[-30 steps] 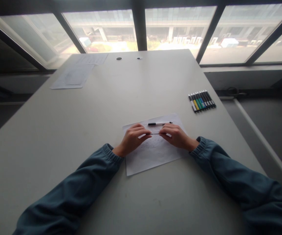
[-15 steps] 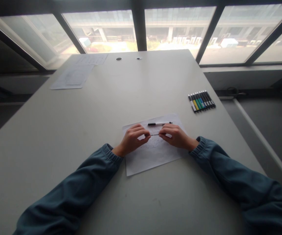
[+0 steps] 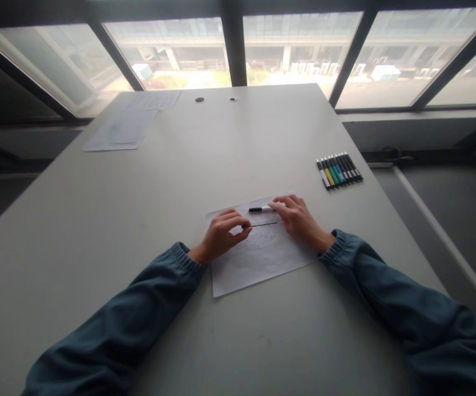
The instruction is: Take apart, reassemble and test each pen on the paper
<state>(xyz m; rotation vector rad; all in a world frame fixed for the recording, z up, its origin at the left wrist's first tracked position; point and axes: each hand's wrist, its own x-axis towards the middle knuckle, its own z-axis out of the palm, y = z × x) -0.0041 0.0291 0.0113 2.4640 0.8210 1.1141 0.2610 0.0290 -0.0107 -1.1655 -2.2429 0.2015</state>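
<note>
On my feed the left hand [image 3: 225,228] is pinched, thumb & fingertips together, on one end of a thin dark rod [image 3: 264,224], which points R across the sheet of paper [image 3: 254,275] toward the right hand [image 3: 299,220]. That R hand is at the white part of a black-and-white pen [image 3: 256,209] near the paper's far edge — can't tell from here if its fingers are closed on it. Approx. parallel, a row of pens [image 3: 340,171] lies farther off on the R side of the table [image 3: 159,187], w/ loose papers [image 3: 118,129] at the far L.
</note>
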